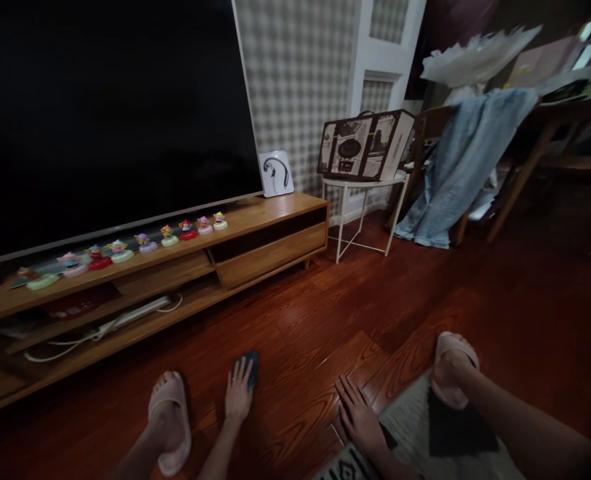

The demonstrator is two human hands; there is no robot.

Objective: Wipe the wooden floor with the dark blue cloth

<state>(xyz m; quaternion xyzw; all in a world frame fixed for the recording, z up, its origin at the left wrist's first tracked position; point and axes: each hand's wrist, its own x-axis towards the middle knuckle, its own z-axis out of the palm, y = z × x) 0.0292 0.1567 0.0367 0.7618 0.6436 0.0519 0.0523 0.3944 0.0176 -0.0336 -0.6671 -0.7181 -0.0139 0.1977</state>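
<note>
My left hand [239, 393] lies flat on a small dark cloth [252, 365] on the wooden floor [325, 313], fingers stretched forward over it. A little to its right, my right hand [358, 417] rests flat on the floorboards with fingers spread, right at the corner of a patterned rug [405, 427]. It holds nothing. My feet in pale pink slippers, left [170, 417] and right [453, 367], stand on either side of the hands.
A low wooden TV cabinet [255, 240] with a big dark screen [100, 113] and a row of small figurines [125, 250] runs along the left. A white side table [363, 200] carries a printed bag. Chairs with blue jeans [468, 160] stand at the right.
</note>
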